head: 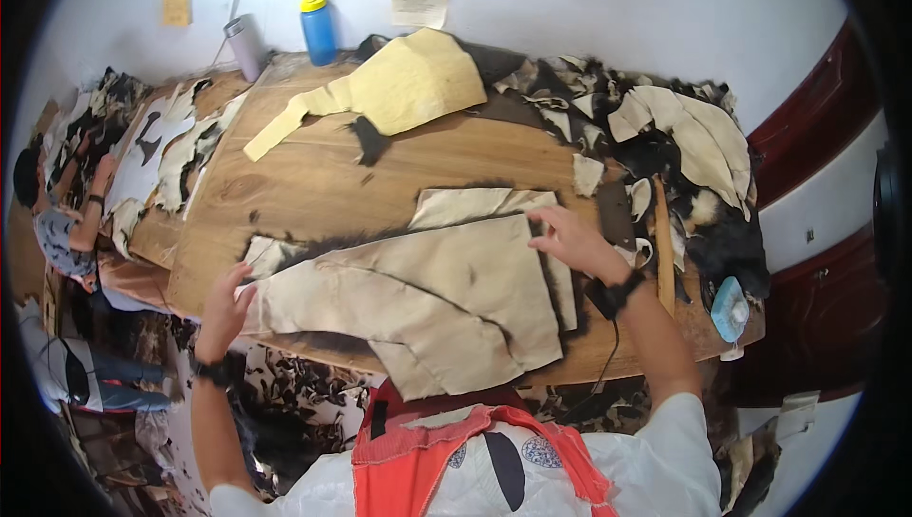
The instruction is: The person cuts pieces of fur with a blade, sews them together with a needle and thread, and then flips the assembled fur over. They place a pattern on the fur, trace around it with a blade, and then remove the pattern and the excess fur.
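A large cream fur hide panel point(434, 289), sewn from several pieces, lies skin side up on the wooden table, dark fur fringing its edges. Its lower edge hangs over the table's front. My left hand point(226, 314) is beside the panel's narrow left end, thumb and fingers apart. At the upper right corner, my right hand point(577, 242) has its thumb and fingers spread; the fingertips are at the edge, and whether they touch it is unclear. Another cream hide piece point(463, 207) lies partly under the panel. A small scrap point(274, 255) sits near the left end.
A yellow pattern piece point(420, 82) lies at the back of the wooden table point(299, 189). Fur scraps point(563, 100) and hides point(698, 132) crowd the right side, near a wooden stick point(664, 246). A blue bottle point(318, 29) stands behind. Another person point(68, 232) works at left.
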Available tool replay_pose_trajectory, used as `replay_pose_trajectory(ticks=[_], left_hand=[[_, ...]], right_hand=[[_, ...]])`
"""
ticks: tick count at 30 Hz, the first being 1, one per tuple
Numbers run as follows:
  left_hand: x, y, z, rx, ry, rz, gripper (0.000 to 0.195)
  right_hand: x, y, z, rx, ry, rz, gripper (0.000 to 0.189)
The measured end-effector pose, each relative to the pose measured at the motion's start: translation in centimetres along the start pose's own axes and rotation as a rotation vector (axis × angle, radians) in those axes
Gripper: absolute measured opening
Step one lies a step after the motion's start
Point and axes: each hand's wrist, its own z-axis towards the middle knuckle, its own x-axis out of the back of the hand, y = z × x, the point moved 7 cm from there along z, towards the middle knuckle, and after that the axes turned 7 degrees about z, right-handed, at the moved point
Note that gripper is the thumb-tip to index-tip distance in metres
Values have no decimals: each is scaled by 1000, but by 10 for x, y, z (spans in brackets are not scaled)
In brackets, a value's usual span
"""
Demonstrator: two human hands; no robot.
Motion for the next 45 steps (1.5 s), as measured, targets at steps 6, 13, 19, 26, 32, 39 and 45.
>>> replay_pose_trajectory(ticks=[6,13,19,26,32,39,45], left_hand=[[-13,9,4,-120,-137,242,28],[-15,-20,1,-119,-58,252,13],[-29,-38,6,178,-232,-391,17],[17,37,54,-91,-246,-262,8],[94,145,96,-227,305,-78,4],[61,119,39,-520,535,281,16],[-54,49,10,-305,-7,48,23]], right_hand=[[-51,26,34,175,74,-178,42],[-15,-17,4,39,13,-106,21],[24,-61,-49,-12,89,104,19],[85,-74,-59,77,285,-92,16],[173,-107,-66,85,524,-9,14],[103,-136,-131,211,590,-516,16],[-58,-38,-177,64,364,-480,21]])
